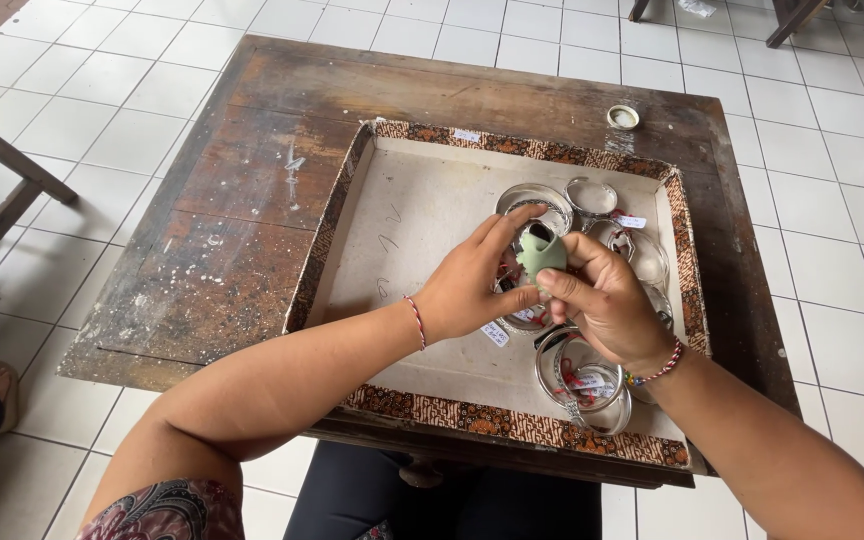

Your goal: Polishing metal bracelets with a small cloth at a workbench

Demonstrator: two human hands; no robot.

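I have one view only, from the head camera, looking steeply down from above and just behind the hands, close in. The tray [392,190] on the table [252,200] fills the middle; tiled floor [102,110] rings it, and my lap sits at the bottom edge
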